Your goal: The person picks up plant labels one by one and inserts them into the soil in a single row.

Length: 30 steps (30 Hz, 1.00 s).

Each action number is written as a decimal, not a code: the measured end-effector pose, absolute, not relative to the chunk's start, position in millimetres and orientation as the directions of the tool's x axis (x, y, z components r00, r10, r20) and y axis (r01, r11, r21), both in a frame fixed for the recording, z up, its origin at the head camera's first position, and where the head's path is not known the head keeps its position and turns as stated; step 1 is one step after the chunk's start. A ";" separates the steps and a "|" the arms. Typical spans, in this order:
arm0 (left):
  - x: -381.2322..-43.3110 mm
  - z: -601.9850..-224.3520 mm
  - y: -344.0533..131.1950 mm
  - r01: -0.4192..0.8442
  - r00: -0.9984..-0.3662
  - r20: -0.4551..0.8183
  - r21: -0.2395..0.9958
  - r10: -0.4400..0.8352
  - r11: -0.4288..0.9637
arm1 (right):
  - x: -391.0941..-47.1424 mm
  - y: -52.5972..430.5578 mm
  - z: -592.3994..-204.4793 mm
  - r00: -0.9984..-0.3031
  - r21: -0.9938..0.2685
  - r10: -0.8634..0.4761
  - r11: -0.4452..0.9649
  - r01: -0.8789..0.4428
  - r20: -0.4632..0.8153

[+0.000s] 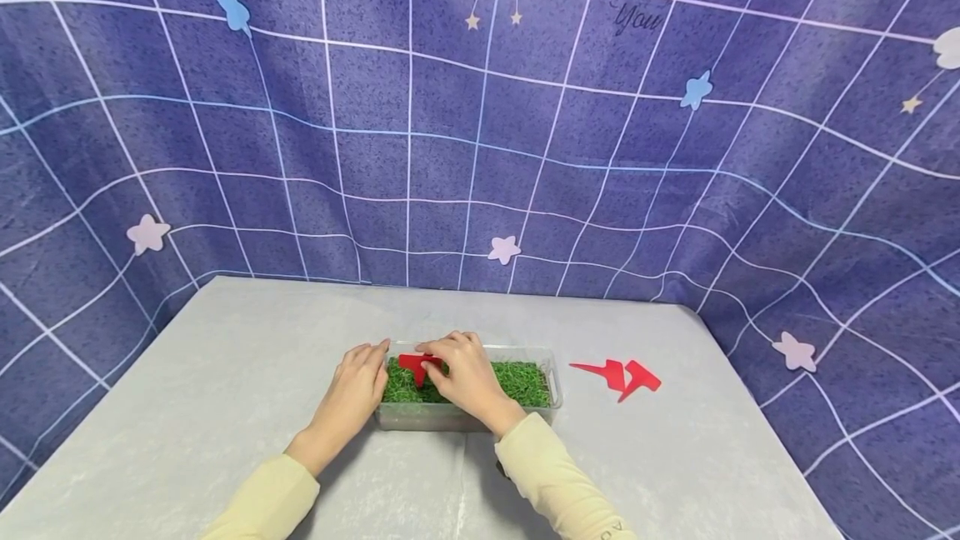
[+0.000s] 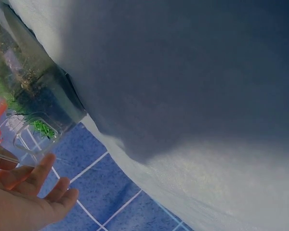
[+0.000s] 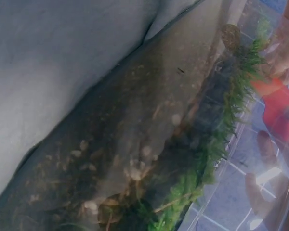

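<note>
A clear plastic box [image 1: 450, 419] with handle cut-outs at its ends holds short green grass [image 1: 519, 382] over brown soil and roots. My left hand [image 1: 352, 386] is at the box's left end, thumb and forefinger gripping its rim in the left wrist view. In my right hand [image 1: 471, 375], above the grass, a red T-shaped plant label [image 1: 410, 362] is pinched between thumb and fingers. Its stem points down into the grass; how deep the tip sits is hidden. The right wrist view shows the label [image 3: 278, 113] through the clear wall, beside the grass edge.
Two more red plant labels, one [image 1: 613, 373] pointing left and one [image 1: 642, 378] pointing down-left, lie touching or overlapping to the right of the box. A pale grey cloth covers the table [image 1: 225, 357]. Behind it hangs a blue gridded curtain [image 1: 450, 165] with stars.
</note>
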<state>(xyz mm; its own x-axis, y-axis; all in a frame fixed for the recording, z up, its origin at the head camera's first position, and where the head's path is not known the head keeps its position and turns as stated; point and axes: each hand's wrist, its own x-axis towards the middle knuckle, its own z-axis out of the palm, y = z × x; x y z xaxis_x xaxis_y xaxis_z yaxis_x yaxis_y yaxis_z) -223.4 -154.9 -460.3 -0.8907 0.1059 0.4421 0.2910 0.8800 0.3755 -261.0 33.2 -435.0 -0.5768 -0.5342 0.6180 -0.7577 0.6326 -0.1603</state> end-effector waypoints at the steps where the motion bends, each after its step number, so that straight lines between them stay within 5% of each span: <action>1: -223.4 -460.3 -154.8 0.289 -0.892 0.439 0.376 0.106 0.880 | -261.3 33.5 -435.3 -0.572 -0.160 -0.530 0.631 -0.759 0.625; 16: -224.3 -460.7 -154.3 0.290 -0.890 0.443 0.377 0.104 0.879 | -261.9 31.8 -435.2 -0.532 -0.149 -0.514 0.610 -0.778 0.673; 30: -224.3 -461.1 -154.8 0.297 -0.884 0.456 0.372 0.106 0.879 | -265.1 27.9 -436.9 -0.584 -0.191 -0.507 0.629 -0.753 0.634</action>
